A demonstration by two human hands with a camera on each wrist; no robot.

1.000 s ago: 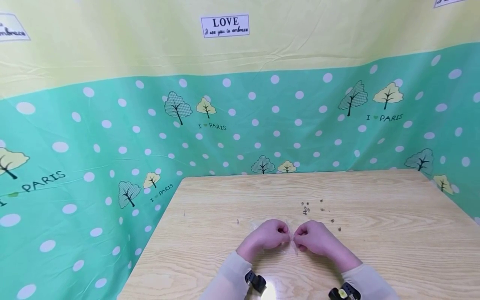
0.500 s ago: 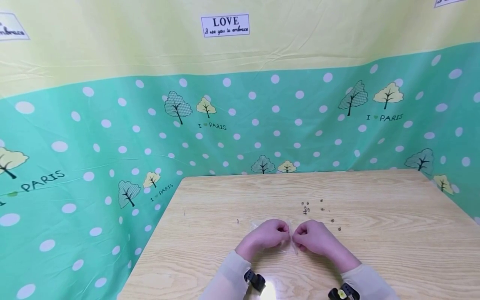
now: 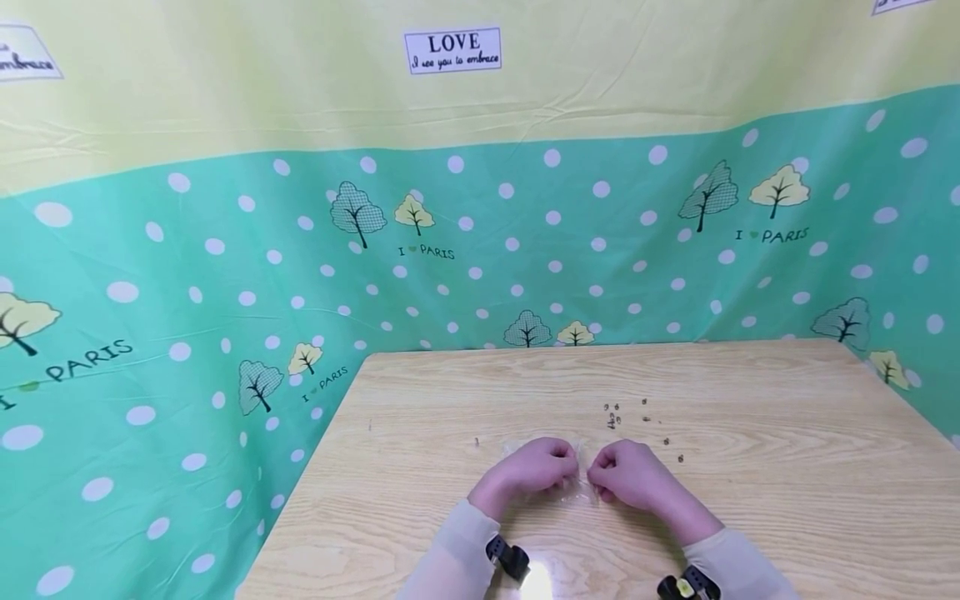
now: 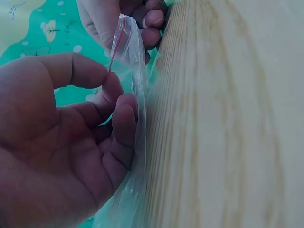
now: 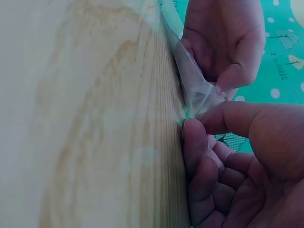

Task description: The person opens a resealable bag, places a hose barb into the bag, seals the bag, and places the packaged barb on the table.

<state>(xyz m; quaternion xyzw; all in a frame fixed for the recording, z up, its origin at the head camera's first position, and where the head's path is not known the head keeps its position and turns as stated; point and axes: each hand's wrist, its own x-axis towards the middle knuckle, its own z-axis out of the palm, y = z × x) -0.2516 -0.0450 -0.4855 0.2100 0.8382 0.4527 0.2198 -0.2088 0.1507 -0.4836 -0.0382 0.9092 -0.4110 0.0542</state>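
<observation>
A clear plastic zip bag (image 3: 577, 490) lies low over the table between both hands. My left hand (image 3: 542, 463) pinches the bag's upper edge between thumb and forefinger, close to a thin red line (image 4: 118, 40) in the left wrist view. From the other side, my right hand (image 3: 628, 473) pinches the end of that edge with thumb and forefinger. In the right wrist view the plastic (image 5: 194, 90) creases toward the right fingertips. Part of the bag is hidden under the left hand, and its contents cannot be made out.
Several tiny dark pieces (image 3: 612, 420) are scattered on the wooden table (image 3: 420, 392) beyond and right of the hands. One small piece (image 3: 476, 442) lies alone to the left. A patterned cloth (image 3: 480, 208) hangs behind the table.
The bag's edge, which stood up as a fold between the hands, has turned and now shows flatter. The fingertips are slightly farther apart; both hands keep nearly the same place.
</observation>
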